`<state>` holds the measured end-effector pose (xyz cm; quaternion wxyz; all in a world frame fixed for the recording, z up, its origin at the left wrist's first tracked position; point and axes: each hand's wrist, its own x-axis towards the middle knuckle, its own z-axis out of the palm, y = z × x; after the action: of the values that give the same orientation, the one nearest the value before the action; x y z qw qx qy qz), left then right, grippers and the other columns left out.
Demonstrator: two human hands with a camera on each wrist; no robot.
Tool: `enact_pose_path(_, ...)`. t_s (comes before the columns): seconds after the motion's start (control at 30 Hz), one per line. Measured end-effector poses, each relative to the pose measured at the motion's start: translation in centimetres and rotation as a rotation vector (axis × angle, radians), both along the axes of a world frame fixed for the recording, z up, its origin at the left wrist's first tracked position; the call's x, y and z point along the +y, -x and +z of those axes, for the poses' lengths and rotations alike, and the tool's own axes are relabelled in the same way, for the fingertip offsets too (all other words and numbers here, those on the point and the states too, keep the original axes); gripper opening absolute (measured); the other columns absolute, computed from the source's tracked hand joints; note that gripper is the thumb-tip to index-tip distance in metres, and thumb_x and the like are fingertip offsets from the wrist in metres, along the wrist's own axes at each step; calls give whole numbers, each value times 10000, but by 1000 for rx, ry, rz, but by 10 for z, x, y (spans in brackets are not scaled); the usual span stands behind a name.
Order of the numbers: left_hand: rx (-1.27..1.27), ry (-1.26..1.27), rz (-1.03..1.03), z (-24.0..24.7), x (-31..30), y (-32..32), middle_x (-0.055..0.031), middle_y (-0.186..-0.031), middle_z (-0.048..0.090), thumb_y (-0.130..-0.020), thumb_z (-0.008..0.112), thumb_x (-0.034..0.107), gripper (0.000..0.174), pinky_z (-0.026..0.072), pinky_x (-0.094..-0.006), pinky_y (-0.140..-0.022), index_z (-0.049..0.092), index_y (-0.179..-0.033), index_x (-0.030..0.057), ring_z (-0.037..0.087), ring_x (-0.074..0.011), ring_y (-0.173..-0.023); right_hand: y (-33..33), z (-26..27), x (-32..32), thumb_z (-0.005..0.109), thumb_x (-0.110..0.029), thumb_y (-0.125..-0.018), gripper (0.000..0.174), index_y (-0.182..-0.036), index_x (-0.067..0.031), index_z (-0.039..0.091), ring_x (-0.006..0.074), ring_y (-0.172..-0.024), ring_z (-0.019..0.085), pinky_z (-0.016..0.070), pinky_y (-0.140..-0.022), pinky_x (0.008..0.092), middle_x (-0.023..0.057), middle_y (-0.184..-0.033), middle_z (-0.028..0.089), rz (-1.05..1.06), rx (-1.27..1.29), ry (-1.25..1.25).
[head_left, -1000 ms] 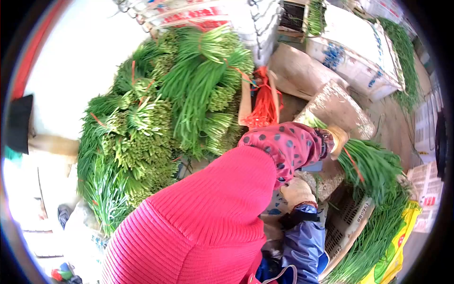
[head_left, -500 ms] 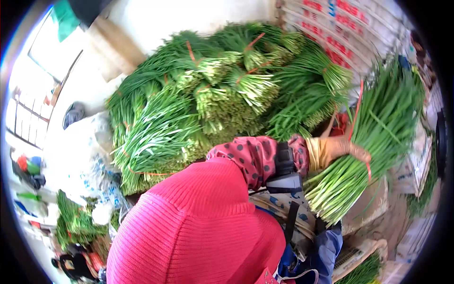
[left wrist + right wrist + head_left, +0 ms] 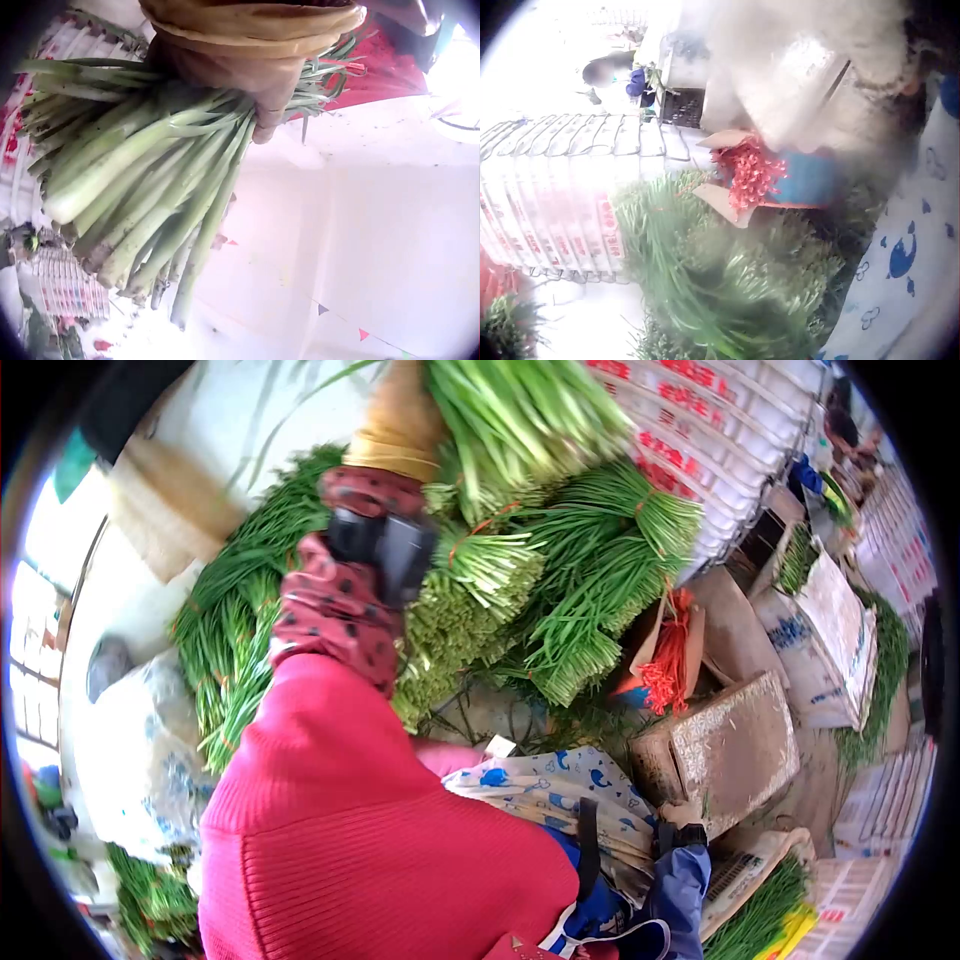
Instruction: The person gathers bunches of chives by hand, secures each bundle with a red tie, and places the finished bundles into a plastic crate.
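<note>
My gloved left hand point(image 3: 408, 405) holds a bunch of garlic chives point(image 3: 530, 425) at the top of the head view, above a pile of tied bunches point(image 3: 480, 580). In the left wrist view, its fingers point(image 3: 274, 105) curl over the stalks point(image 3: 142, 187), whose pale cut ends fan out below. A yellowish glove cuff point(image 3: 255, 34) rings that wrist. Low on the right in the head view, my right hand point(image 3: 682, 813) is near the front edge of a worn, soil-flecked block point(image 3: 735, 745). Its fingers are too small and partly hidden to tell how they lie.
Red ties point(image 3: 672, 660) hang from an open carton just behind the block. Stacked white crates point(image 3: 700, 450) rise behind the pile. A white foam box point(image 3: 820, 640) stands at right; a crate of loose chives point(image 3: 760, 910) lies below it. Clear plastic bags point(image 3: 145, 760) bulge at left.
My left hand first reached to the right by the block, then lifted the red-tied bunch and swung it left and up over the pile. The right hand stays low, near the block.
</note>
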<state>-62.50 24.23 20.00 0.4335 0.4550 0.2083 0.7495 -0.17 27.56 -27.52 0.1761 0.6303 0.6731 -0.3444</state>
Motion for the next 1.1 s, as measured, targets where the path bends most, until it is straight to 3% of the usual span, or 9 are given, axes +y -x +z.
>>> enact_pose_path(0.17, -95, 21, 240, -12, 63, 113, -138, -1032, 702, -966, 591, 308, 367, 579, -385, -827, 643, -1129, -17, 684, -265, -911, -7, -3, -5, 661, -367, -857, 499, -1158, 31, 666, 256, -878, 656, 522, -768, 375, 167, -1001, 715, -337, 218, 173)
enact_pose_path(0.23, -144, 91, 402, -41, 89, 118, -107, -1037, 696, -936, 639, 323, 400, 556, -363, -844, 642, -1156, -10, 672, -250, -904, 38, 67, -11, 644, -386, -833, 532, -1192, 6, 650, 336, -980, 651, 512, -846, 418, 216, -1091, 688, -139, -35, 52)
enact_pose_path(0.3, 1513, 604, 1296, -100, 98, 151, -163, -1063, 691, -826, 695, 89, 709, 532, -417, -896, 380, -1462, 69, 672, -315, -927, 64, 106, -19, 635, -397, -817, 542, -1199, -13, 647, 382, -1041, 635, 500, -895, 444, 244, -1128, 669, -104, -160, -23)
enact_pose_path(0.47, 1935, 598, 845, -371, 172, 274, -130, -1505, 396, -898, 625, 334, 760, 461, -414, -997, 267, -1535, 124, 521, -276, -1232, 102, 192, -64, 583, -230, -912, 322, -1179, -68, 659, 362, -1045, 638, 501, -889, 410, 207, -1079, 680, -328, 347, -422)
enact_pose_path(0.73, 1018, 105, 366, -345, 301, -68, -141, -1373, 473, -927, 615, 229, 651, 477, -461, -973, 314, -1473, 42, 543, -313, -1138, 26, 262, -249, 678, -17, -713, 346, -1056, -48, 643, 359, -1025, 627, 530, -867, 413, 151, -1168, 631, -464, 179, -1056)
enact_pose_path(0.8, 925, -56, 117, -327, 281, -192, -143, -1341, 493, -934, 612, 203, 624, 481, -472, -966, 325, -1457, 22, 548, -322, -1114, 13, 262, -302, 721, -43, -724, 390, -1105, -42, 637, 361, -1062, 623, 529, -900, 403, 168, -1201, 621, -696, 35, -1040)
enact_pose_path(0.83, 1302, -317, 282, -319, 272, -251, -129, -1306, 509, -925, 628, 209, 650, 484, -452, -961, 316, -1461, 18, 550, -303, -1100, 17, 269, -326, 735, -53, -730, 411, -1128, -38, 632, 364, -1076, 620, 527, -913, 397, 175, -1213, 618, -857, -24, -1013)
enact_pose_path(0.93, 762, 106, -592, -268, 183, -430, -135, -1284, 545, -908, 643, 217, 661, 446, -335, -994, 335, -1454, 8, 560, -272, -1129, 5, 251, -393, 753, -72, -751, 489, -1212, -20, 601, 360, -1143, 597, 516, -950, 382, 192, -1284, 583, -1171, -173, -884)
enact_pose_path(1.1, 1177, -510, -787, -249, 77, -626, -201, -1266, 551, -840, 697, 143, 667, 417, -358, -1021, 398, -1417, -4, 536, -318, -1174, -17, 230, -442, 725, -71, -776, 431, -1192, -34, 618, 349, -1132, 605, 511, -946, 372, 176, -1267, 599, -1482, -197, -885)
